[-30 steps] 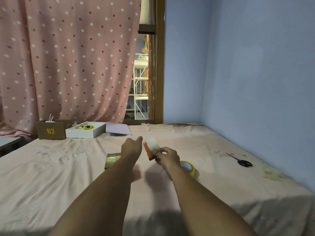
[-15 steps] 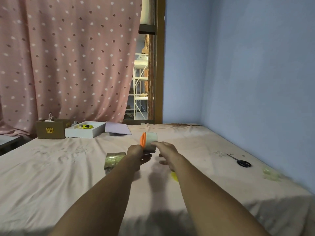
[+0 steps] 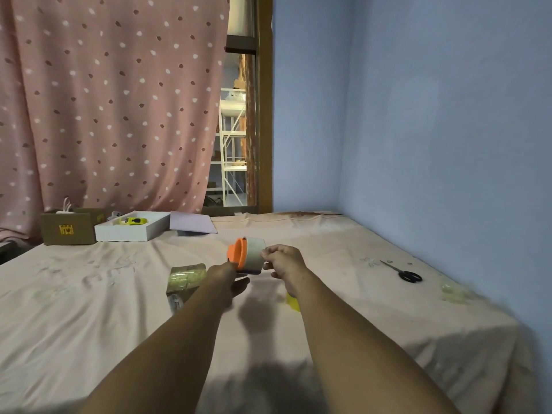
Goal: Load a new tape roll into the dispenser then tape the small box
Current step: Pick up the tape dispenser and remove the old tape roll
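Above the middle of the bed I hold an orange tape dispenser (image 3: 237,254) with a pale tape roll (image 3: 254,254) seated on it. My left hand (image 3: 228,279) grips the dispenser from below at its orange side. My right hand (image 3: 282,259) pinches the roll's right edge. A clear-wrapped pack of tape rolls (image 3: 185,279) lies on the sheet left of my left wrist. A yellow tape roll (image 3: 292,301) is mostly hidden behind my right forearm. A small brown cardboard box (image 3: 68,230) stands at the far left.
A white open box (image 3: 131,230) with a yellow item and a lilac sheet (image 3: 191,224) lie at the back. Black scissors (image 3: 403,271) and a clear wrapper (image 3: 454,291) rest near the blue wall on the right. A pink dotted curtain hangs behind.
The dispenser passed from my right hand into my left hand and rose. My right hand shifted to the roll's right side, covering the yellow roll with its forearm.
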`<state>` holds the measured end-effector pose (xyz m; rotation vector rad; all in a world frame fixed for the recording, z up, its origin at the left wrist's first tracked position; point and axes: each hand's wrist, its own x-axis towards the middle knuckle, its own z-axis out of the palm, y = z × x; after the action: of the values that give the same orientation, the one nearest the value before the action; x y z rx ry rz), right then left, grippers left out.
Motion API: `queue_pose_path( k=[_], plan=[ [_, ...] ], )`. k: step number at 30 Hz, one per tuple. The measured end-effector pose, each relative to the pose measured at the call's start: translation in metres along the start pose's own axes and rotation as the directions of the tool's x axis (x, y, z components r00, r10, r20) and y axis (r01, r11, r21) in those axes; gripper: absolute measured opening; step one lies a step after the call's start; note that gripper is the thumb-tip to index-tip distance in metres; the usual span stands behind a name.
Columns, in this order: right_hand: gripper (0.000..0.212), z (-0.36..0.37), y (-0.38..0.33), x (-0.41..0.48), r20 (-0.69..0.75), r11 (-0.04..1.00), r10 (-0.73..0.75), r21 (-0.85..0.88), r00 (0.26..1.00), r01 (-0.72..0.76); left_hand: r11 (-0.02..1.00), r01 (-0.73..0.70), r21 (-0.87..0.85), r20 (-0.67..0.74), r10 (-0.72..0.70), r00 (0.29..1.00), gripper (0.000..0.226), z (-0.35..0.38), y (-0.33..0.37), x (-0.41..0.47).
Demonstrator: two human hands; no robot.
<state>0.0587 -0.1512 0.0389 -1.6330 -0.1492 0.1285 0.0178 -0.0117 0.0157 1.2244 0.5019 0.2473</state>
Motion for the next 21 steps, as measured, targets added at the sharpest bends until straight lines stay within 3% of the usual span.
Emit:
queue_pose_path(
  k=[2, 7, 13, 17, 21],
  plan=[
    [0.007, 0.0, 0.003, 0.001, -0.011, 0.999, 0.028, 0.047, 1.0, -0.027, 0.997, 0.036, -0.074, 0.024, -0.034, 0.999, 0.028, -0.004, 0.0, 0.0],
    [0.008, 0.003, 0.001, -0.002, 0.08, 0.978, 0.091, 0.183, 0.993, -0.105, 0.97, 0.137, -0.201, 0.199, -0.097, 0.975, 0.045, -0.015, 0.002, -0.01],
    [0.007, 0.01, -0.008, -0.005, 0.137, 0.957, 0.094, 0.261, 0.986, -0.128, 0.883, 0.266, -0.387, 0.304, -0.151, 0.941, 0.052, -0.024, 0.001, -0.005],
    [0.008, 0.015, -0.011, -0.002, 0.068, 0.956, 0.093, 0.272, 0.993, -0.108, 0.884, 0.187, -0.429, 0.269, -0.072, 0.96, 0.024, -0.022, 0.001, -0.007],
    [0.012, 0.01, -0.016, 0.002, 0.026, 0.957, 0.074, 0.279, 0.997, -0.078, 0.893, 0.153, -0.423, 0.292, -0.025, 0.956, 0.034, -0.029, -0.008, -0.004]
  ],
)
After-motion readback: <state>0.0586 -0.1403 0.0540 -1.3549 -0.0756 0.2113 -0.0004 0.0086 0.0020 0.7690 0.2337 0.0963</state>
